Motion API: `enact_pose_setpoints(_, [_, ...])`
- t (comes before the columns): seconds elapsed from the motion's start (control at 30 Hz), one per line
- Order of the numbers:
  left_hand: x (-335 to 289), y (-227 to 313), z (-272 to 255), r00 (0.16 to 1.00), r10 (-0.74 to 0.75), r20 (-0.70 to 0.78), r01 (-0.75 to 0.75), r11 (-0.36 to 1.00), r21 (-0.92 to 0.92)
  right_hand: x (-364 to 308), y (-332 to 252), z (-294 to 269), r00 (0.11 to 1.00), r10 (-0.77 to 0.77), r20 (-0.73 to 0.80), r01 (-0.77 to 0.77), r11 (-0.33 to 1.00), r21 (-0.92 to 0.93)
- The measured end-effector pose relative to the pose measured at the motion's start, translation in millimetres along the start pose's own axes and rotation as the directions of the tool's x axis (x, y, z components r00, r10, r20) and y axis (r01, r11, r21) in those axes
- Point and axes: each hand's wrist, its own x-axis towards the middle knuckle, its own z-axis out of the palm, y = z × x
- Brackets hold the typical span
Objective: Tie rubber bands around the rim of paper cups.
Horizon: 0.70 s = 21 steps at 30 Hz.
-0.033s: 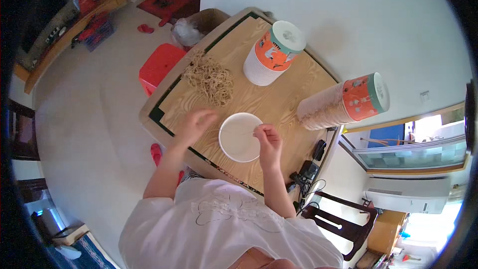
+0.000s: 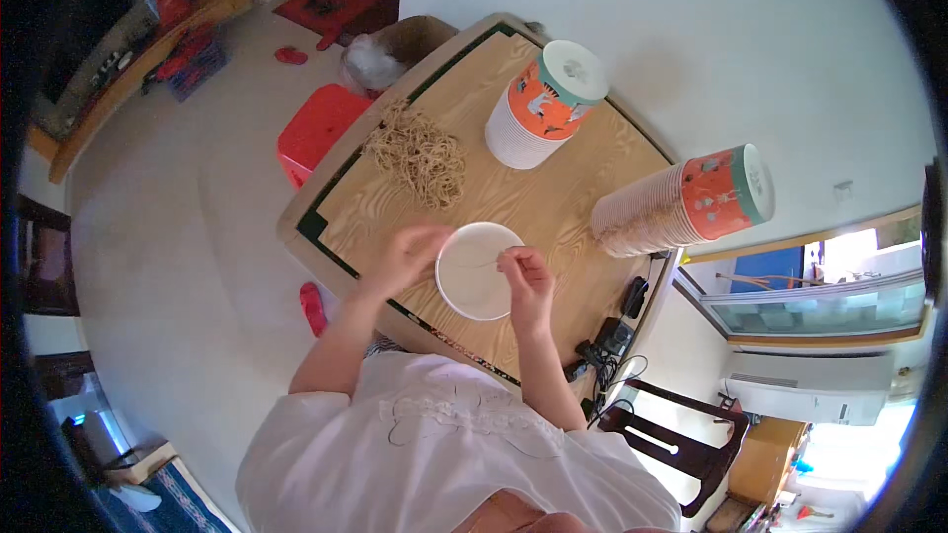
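Note:
A white round paper tub (image 2: 478, 310) stands upright near the table's front edge, its mouth facing up. Over its right side my right hand (image 2: 530, 281) is closed in a pinch on a thin strand, which runs faintly across the tub's mouth. My left hand (image 2: 407, 259) is at the tub's left rim; motion smears its fingers, so whether they grip the strand cannot be told. Beyond that hand lies a tangled heap of light brown string (image 2: 420, 158).
Two tall stacks of paper tubs with orange and green prints, one upright (image 2: 538, 114) and one leaning in view (image 2: 681, 202), stand at the back and right. Black cables and adapters (image 2: 607, 341) lie by the table's right edge. A red stool (image 2: 321, 128) is beyond the left edge.
My left hand has moved right, up to the tub's rim. My right hand has shifted slightly left, still pinching the strand.

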Motion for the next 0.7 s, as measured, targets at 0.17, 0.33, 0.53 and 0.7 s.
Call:
enact_pose_setpoints(0.17, [-6, -9, 45, 0.997, 0.059, 0.042, -0.05, 0.979, -0.2, -5, 9, 11, 0.998, 0.001, 0.068, 0.002, 0.999, -0.049])
enact_pose_setpoints(0.33, [-3, -22, 57, 0.964, 0.267, -0.018, -0.267, 0.964, -0.013, -7, 8, -2, 0.998, 0.004, 0.063, 0.002, 0.996, -0.092])
enact_pose_setpoints(0.53, [-6, -22, 64, 0.995, 0.079, 0.064, -0.072, 0.991, -0.11, -1, -15, -15, 0.997, -0.032, 0.065, 0.039, 0.995, -0.097])
enact_pose_setpoints(0.7, [-9, -23, 68, 0.992, 0.08, 0.099, -0.062, 0.984, -0.17, 2, -6, -22, 0.984, -0.088, 0.154, 0.142, 0.912, -0.385])
